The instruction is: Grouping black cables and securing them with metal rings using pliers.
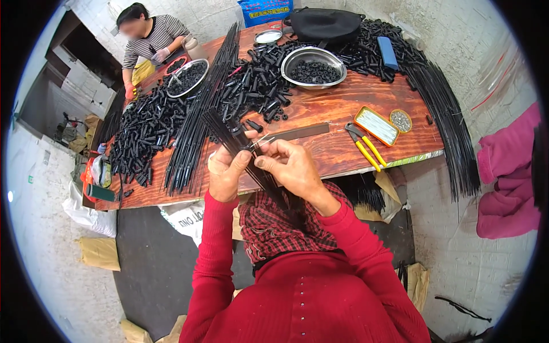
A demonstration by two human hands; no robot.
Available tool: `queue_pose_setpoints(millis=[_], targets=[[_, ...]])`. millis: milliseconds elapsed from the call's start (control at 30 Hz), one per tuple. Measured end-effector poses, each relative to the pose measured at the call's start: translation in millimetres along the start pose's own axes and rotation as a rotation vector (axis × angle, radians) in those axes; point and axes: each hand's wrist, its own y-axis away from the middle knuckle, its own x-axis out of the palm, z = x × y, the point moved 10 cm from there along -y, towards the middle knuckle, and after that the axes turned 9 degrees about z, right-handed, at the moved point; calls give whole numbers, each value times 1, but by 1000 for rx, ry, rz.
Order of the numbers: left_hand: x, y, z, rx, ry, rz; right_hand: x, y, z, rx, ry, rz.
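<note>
- Here's the left hand [227, 170], fingers wrapped round a bundle of thin black rods [266, 182], thumb along it; that grip is full and snug.
- Right hand [294, 168], back upward, thumb and forefinger narrowed at the bundle; the contact is hidden, so I can't tell whether it's pinching anything.
- The bundle slants across the middle of the table's [343, 106] near edge, lower end lost against the dark checked cloth [280, 231].
- Forearms angle inward in red sleeves [213, 246].
- Off to the right, yellow-handled pliers [376, 155] at the near edge; beside them, an orange-rimmed tray [373, 135] of white sticks, and a round dish [401, 131] of bits too tiny to name.
- Farther back, a steel bowl [320, 86] of black rings; toward the left edge, another bowl [193, 87] full of small dark parts.
- Far left, a co-worker [163, 31], lower body hidden behind the table.
</note>
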Motion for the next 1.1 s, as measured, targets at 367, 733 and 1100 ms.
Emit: queue_pose_setpoints(millis=[367,733,1100], targets=[[-5,-2,-1,1,-13,26,-4,17,34,-270,189,-235],[-11,-3,1,-1,-47,-9,3,4,18,-173,90,3],[-5,-1,3,5,-16,38,3,0,8,-140,-59,18]])
